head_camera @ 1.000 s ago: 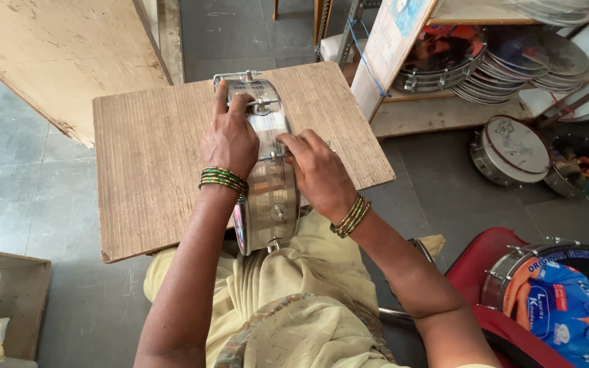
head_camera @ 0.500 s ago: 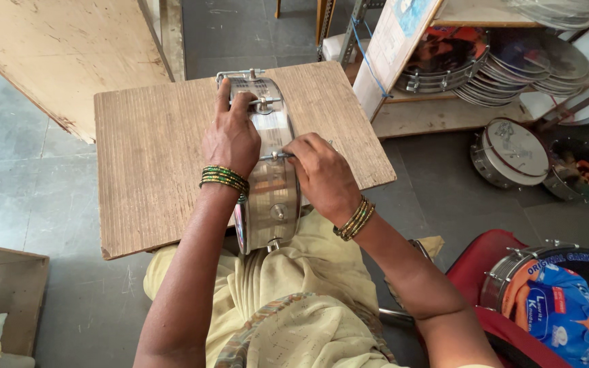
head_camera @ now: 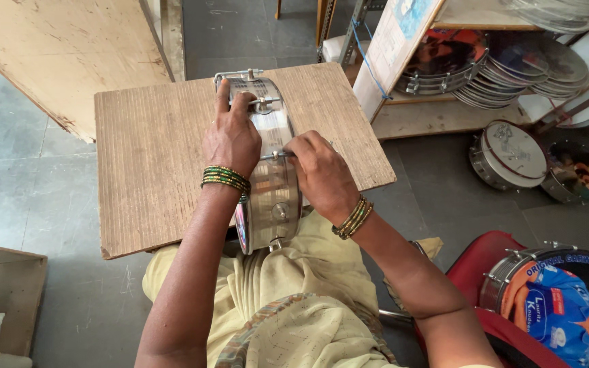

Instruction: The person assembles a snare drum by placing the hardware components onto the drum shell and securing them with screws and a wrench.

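Note:
A small metal-shelled drum stands on its edge on a brown wooden board that rests over my lap. My left hand presses on the top of the shiny shell, fingers reaching toward a tension lug at the far end. On the shell's right side my right hand pinches a small metal screw fitting. Both wrists carry green and gold bangles. The drum's far side and the fitting under my right fingers are hidden.
A stack of metal drum rims fills a wooden shelf at the upper right. Finished drums lie on the floor to the right, and another printed drum sits on a red seat. A large plywood sheet leans at the upper left.
My right hand has shifted slightly along the shell to the screw fitting. My left hand stays on top of the drum. The drum has barely moved.

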